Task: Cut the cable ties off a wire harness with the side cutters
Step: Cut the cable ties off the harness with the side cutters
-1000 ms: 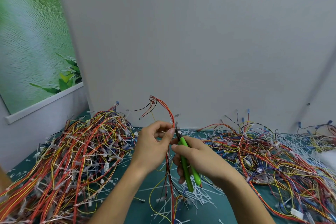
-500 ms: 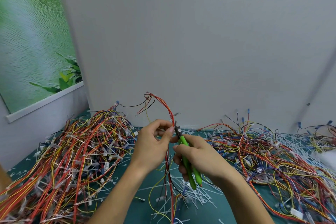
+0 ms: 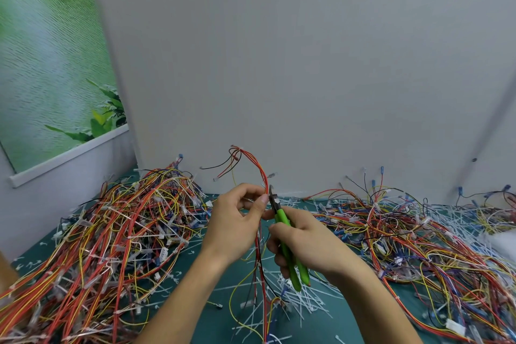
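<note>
Over mat (image 3: 215, 327), left hand (image 3: 233, 227) pinches red wire harness (image 3: 258, 169), right hand (image 3: 310, 243) grips green side cutters (image 3: 281, 215)

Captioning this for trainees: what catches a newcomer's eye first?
Centre: bright green-handled side cutters in the right hand, tip at the red-and-yellow wire harness pinched by the left hand. Tangled heaps of coloured wires flank them on the teal table, white cut cable ties strewn beneath.

On the table (image 3: 215, 327), a wire heap (image 3: 111, 246) lies at nine o'clock and a second heap (image 3: 418, 246) at three. Cut ties (image 3: 307, 299) pile at six, under the raised harness (image 3: 261, 173); the side cutters (image 3: 282, 216) sit just beside it, at its three o'clock.
</note>
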Demonstrator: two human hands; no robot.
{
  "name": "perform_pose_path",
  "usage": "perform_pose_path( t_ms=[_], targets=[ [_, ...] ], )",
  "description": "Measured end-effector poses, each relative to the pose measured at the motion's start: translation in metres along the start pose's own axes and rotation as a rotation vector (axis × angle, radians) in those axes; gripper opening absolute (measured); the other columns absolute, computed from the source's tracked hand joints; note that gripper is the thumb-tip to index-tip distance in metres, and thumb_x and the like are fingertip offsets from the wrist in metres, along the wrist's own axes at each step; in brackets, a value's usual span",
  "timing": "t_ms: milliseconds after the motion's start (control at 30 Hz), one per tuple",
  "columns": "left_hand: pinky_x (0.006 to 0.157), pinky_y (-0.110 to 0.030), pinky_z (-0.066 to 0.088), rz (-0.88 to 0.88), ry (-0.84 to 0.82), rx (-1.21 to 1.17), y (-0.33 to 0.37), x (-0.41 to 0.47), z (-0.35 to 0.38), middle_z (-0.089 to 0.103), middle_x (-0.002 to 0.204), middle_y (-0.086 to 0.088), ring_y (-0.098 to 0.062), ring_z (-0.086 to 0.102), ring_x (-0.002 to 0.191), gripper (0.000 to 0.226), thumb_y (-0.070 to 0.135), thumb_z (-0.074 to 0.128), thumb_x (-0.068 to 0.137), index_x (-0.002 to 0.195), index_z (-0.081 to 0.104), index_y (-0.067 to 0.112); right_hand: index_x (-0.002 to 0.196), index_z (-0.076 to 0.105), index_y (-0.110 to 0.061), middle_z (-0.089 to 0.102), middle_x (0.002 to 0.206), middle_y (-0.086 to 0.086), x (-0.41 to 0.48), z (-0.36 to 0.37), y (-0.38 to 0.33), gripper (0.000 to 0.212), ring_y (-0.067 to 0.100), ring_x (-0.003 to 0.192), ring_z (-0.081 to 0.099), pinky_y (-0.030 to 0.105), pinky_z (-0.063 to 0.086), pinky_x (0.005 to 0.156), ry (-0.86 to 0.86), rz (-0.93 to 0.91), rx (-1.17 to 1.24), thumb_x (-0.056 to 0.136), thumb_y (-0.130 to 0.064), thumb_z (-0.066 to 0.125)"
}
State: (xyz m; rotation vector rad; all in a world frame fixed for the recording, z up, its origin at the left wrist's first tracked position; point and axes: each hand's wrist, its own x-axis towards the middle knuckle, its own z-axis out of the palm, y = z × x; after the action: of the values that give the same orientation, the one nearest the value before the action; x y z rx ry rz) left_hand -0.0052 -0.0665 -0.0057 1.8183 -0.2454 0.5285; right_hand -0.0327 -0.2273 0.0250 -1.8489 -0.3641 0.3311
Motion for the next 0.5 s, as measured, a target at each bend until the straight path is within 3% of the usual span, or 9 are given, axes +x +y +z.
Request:
perform_pose_path(
  t_ms=[133, 267, 400, 500],
  targets=[
    [0.069, -0.015, 0.053, 0.006, -0.010, 0.004, 0.0016, -0.0008, -0.0003, 0.073, 0.087, 0.017, -0.005, 0.070, 0.081, 0.009, 0.020, 0.070, 0.095, 0.094, 0.071, 0.028, 0.118, 0.054, -0.001, 0.059, 0.077, 0.012, -0.0009, -0.0004, -0.0026, 0.019, 0.030, 0.064, 0.056, 0.050, 0.056, 0.063, -0.012, 0.018, 0.031, 0.104, -0.014, 0.053],
    [0.069, -0.018, 0.055, 0.006, -0.015, 0.010, 0.0028, -0.0012, -0.0002, 0.073, 0.086, 0.015, -0.006, 0.070, 0.082, 0.007, 0.020, 0.070, 0.095, 0.095, 0.072, 0.027, 0.117, 0.056, -0.005, 0.060, 0.083, 0.013, -0.0002, -0.0016, -0.0040, 0.020, 0.031, 0.068, 0.059, 0.058, 0.058, 0.071, -0.022, 0.026, 0.018, 0.104, -0.020, 0.057],
    [0.071, -0.021, 0.056, 0.008, -0.011, 0.011, 0.0030, -0.0009, -0.0005, 0.074, 0.087, 0.011, -0.005, 0.070, 0.081, 0.004, 0.020, 0.070, 0.095, 0.096, 0.072, 0.023, 0.116, 0.056, -0.003, 0.060, 0.080, 0.011, 0.0017, -0.0016, -0.0009, 0.019, 0.028, 0.065, 0.058, 0.051, 0.058, 0.065, -0.011, 0.019, 0.001, 0.104, -0.018, 0.054],
    [0.070, -0.018, 0.055, 0.001, -0.010, -0.006, 0.0029, -0.0009, -0.0004, 0.074, 0.088, 0.009, -0.004, 0.071, 0.080, 0.003, 0.020, 0.069, 0.095, 0.097, 0.071, 0.022, 0.116, 0.056, -0.006, 0.054, 0.073, 0.009, 0.0010, -0.0008, 0.0008, 0.015, 0.021, 0.056, 0.051, 0.036, 0.051, 0.051, 0.003, 0.008, 0.001, 0.104, -0.009, 0.047]
  ],
)
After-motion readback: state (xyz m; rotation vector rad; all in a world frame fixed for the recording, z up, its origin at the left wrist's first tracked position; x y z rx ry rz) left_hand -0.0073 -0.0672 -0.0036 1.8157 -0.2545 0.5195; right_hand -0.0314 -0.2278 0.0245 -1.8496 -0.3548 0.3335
